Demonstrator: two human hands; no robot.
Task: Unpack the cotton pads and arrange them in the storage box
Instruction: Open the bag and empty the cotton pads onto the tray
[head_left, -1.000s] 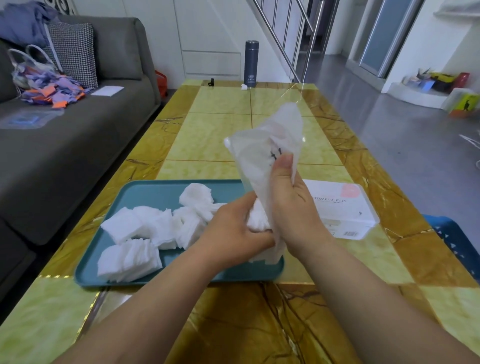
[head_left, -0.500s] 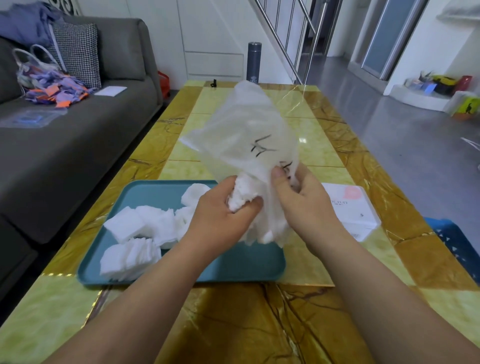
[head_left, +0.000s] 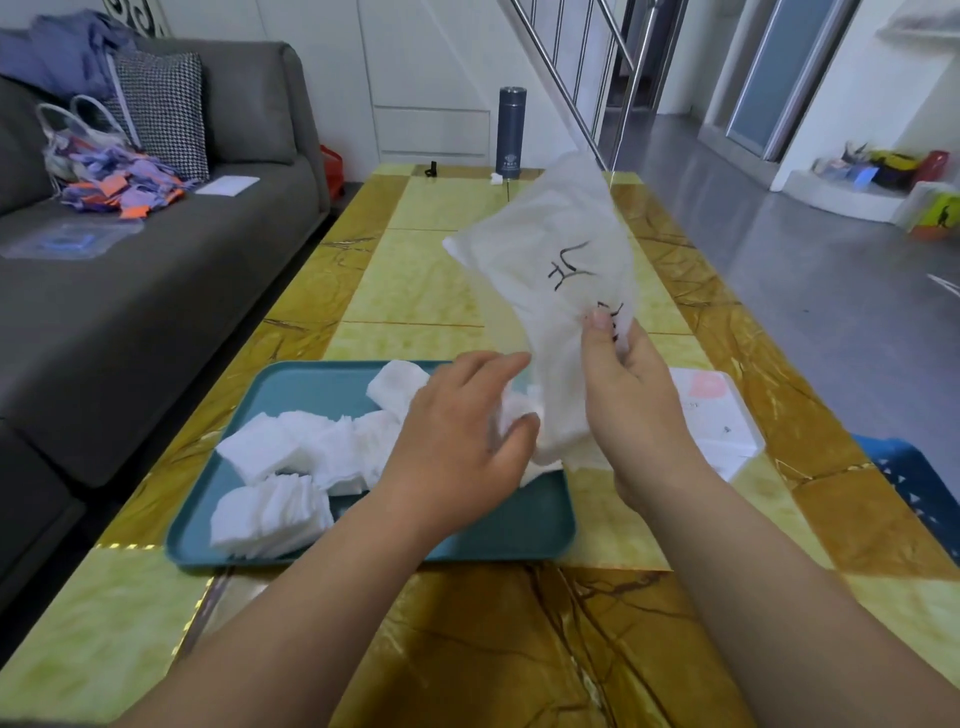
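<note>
cotton pads (head_left: 291, 457) lie heaped on the teal tray (head_left: 519, 530), left of centre. right grip (head_left: 623, 384) pinches the upended bag (head_left: 550, 249); left grip (head_left: 457, 431) curls round a clump at its mouth. best drawn out whole, over the tray.

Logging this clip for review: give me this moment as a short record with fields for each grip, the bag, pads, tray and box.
right grip: pinches bag, held up over tray's right end
left grip: at bag's mouth, against pads there; blurred, hold unclear
pads: loose heaps on tray's left half
tray: teal, on table
box: white, right of tray, partly behind right grip
bottle: upright, table's far end
</note>
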